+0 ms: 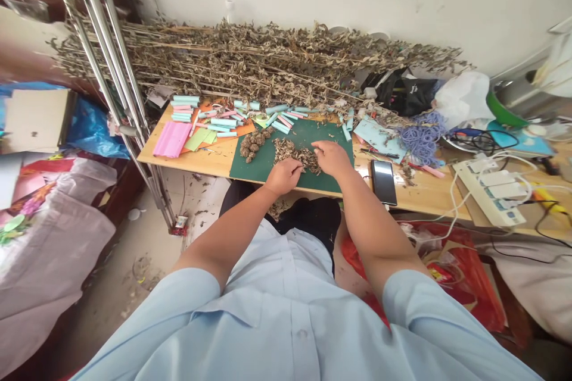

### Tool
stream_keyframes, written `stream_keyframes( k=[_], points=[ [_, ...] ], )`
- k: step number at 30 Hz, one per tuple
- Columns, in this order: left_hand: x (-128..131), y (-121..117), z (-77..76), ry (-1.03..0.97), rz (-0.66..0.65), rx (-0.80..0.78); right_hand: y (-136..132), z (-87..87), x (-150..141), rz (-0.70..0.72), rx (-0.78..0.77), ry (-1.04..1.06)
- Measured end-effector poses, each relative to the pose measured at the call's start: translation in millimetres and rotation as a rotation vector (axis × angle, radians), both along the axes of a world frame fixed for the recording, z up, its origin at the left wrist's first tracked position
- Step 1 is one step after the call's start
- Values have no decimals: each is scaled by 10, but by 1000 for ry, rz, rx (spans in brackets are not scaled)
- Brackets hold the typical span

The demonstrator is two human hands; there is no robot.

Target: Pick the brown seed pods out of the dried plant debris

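A loose pile of dried leaves (286, 150) lies on a dark green cutting mat (335, 132). At the pile's near edge is my left hand (283, 177), its fingers closed in a pinch on dried leaves. My right hand (333, 159) reaches in from the pile's right side, fingers curled and closed at the leaves; its fingertips are partly hidden. Left of the pile, a cluster of brown balls of pressed leaf (254, 145) sits on the same mat.
Long dried leafy stalks (250, 59) are heaped along the wall. Rolled paper tubes (223, 123) and pink paper sheets (172, 139) lie on the wooden table (214, 158). A phone (383, 182), purple cord (422, 137) and power strip (489, 190) are right; metal crutches (111, 53) stand left.
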State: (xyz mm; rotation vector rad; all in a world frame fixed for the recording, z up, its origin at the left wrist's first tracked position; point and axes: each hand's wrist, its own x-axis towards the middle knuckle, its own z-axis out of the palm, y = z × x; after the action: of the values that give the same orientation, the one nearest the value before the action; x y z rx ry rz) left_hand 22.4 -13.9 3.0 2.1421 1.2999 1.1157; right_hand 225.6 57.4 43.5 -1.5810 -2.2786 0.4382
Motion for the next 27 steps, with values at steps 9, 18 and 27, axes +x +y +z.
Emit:
stream_keyframes(
  k=[9,18,27],
  points=[
    [1,-2,2,18,-13,1,-160,45,269,-12,-238,27],
    [3,-4,27,4,-20,-8,-149,1,184,-37,-255,-97],
    [6,-10,12,1,-16,4,-200,-48,103,-73,-214,45]
  ],
)
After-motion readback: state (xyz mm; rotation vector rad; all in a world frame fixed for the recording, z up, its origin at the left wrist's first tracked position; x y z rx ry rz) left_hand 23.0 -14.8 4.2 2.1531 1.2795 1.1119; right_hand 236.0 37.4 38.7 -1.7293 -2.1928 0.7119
